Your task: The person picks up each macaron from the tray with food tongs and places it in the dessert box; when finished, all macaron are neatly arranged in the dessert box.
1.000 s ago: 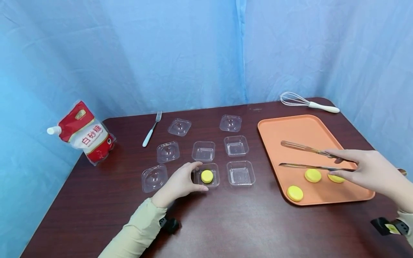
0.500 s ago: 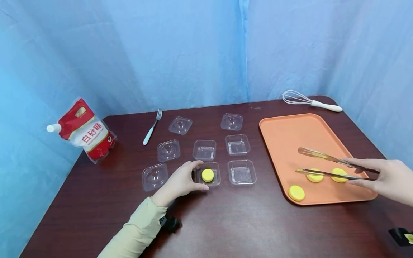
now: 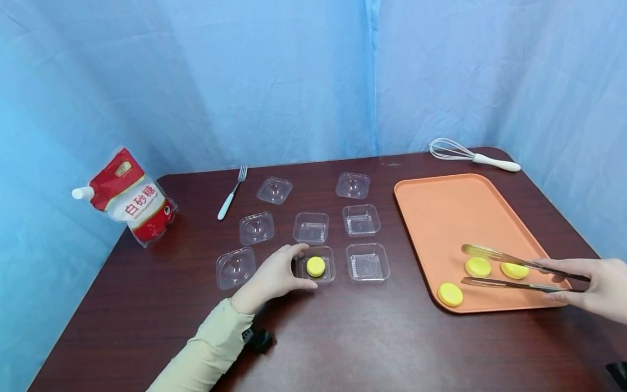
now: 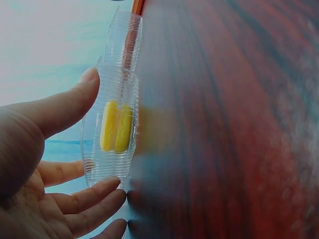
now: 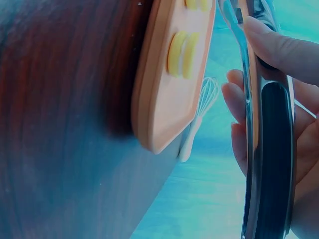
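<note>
My left hand [image 3: 276, 275] holds a small clear plastic box [image 3: 327, 272] by its sides, thumb at the near side and fingers at the far side. In this box lies a yellow macaron [image 3: 315, 267], seen edge-on with two halves in the left wrist view. My right hand [image 3: 600, 286] grips metal tongs [image 3: 509, 258], their arms spread apart over the orange tray [image 3: 446, 212]. In the head view two yellow macarons, a left one [image 3: 478, 267] and a right one [image 3: 514, 270], appear between the arms. A third macaron [image 3: 450, 294] lies at the tray's near left corner.
More clear boxes [image 3: 368, 262] stand around the held one. Several clear domed lids [image 3: 235, 268] lie to the left and behind. A fork [image 3: 232, 193], a red sugar bag [image 3: 134, 198] and a white whisk [image 3: 472, 155] lie towards the table's edges. Blue curtains [image 3: 254, 81] hang behind.
My right hand has moved right and nearer with the tongs, whose tips went from the tray's middle to beside the macarons. My left hand stays at the box.
</note>
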Available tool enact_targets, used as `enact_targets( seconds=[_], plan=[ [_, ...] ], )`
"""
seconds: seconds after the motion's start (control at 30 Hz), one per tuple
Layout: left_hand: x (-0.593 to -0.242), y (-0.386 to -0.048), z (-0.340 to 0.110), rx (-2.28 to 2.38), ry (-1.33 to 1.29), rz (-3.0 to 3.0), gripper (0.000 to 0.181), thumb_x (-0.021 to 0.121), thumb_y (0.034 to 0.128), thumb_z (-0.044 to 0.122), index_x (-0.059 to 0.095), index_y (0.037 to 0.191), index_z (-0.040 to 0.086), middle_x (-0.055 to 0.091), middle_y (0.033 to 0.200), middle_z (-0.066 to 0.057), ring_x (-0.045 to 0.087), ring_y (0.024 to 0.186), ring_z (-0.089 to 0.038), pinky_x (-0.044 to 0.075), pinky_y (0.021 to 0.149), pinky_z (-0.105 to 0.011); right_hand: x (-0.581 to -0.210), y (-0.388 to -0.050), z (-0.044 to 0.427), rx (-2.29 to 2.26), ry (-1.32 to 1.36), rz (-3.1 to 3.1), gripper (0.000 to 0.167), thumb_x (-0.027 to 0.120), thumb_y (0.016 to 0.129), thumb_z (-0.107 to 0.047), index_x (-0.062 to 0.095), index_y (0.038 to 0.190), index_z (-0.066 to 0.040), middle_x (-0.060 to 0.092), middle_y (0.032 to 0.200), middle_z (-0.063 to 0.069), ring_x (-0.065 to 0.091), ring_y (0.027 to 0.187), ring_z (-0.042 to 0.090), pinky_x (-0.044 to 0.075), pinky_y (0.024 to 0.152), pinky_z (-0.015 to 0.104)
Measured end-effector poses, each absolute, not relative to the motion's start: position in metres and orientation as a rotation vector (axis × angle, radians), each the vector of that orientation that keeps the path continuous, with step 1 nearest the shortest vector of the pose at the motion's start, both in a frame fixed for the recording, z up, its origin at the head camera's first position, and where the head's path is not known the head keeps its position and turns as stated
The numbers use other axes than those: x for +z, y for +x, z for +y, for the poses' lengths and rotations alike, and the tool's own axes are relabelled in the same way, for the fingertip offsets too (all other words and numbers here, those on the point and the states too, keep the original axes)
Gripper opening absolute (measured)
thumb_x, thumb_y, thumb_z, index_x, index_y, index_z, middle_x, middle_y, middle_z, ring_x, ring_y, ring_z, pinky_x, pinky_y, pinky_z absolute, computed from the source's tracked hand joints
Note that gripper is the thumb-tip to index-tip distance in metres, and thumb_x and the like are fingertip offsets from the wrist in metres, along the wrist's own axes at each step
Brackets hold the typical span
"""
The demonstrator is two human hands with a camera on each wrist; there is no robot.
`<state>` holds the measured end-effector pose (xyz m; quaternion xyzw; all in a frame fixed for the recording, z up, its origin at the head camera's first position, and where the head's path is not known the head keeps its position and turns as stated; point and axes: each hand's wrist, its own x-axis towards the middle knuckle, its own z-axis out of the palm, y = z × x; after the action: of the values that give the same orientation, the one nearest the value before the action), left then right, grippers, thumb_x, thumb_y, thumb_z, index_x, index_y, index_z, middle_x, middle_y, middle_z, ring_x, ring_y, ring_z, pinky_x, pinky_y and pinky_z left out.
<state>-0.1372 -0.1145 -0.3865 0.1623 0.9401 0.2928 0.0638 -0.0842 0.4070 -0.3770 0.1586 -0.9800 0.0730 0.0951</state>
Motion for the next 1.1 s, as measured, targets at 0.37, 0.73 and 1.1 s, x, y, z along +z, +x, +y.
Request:
enact_targets(
  seconds=[0.37,0.73,1.1],
  plan=[
    [-0.388,-0.137,-0.116,0.884,0.53,2.849,0.08,0.087,0.0634,0.033,0.054,0.13,0.003,0.061,0.106,-0.009,0.058,0.099,-0.024,0.047,0.089,-0.04,-0.379,-0.089,0.409,0.2,0.532,-2.895,0.058,0.087,0.054,-0.01,0.067,0.107,-0.001,0.066,0.074,0.0,0.029,0.046,-0.007,0.021,0.04,0.019],
    [-0.38,-0.137,-0.116,0.736,0.544,2.879,0.084,0.087,0.0623,0.038,0.053,0.132,0.006,0.061,0.115,-0.012,0.058,0.105,-0.025,0.047,0.093,-0.04,-0.381,-0.091,0.41,0.199,0.605,-2.838,0.052,0.084,0.053,-0.003,0.069,0.103,-0.001,0.038,0.059,-0.019,0.022,0.05,-0.005,0.021,0.045,0.018],
    [-0.361,-0.134,-0.109,0.735,0.63,2.98,0.083,0.086,0.0656,0.036,0.052,0.134,0.004,0.057,0.123,-0.013,0.057,0.108,-0.027,0.049,0.09,-0.04,-0.381,-0.091,0.408,0.185,0.538,-2.895,0.048,0.083,0.056,-0.005,0.071,0.102,0.001,0.048,0.055,-0.018,0.021,0.042,-0.004,0.023,0.042,0.018]
  ],
)
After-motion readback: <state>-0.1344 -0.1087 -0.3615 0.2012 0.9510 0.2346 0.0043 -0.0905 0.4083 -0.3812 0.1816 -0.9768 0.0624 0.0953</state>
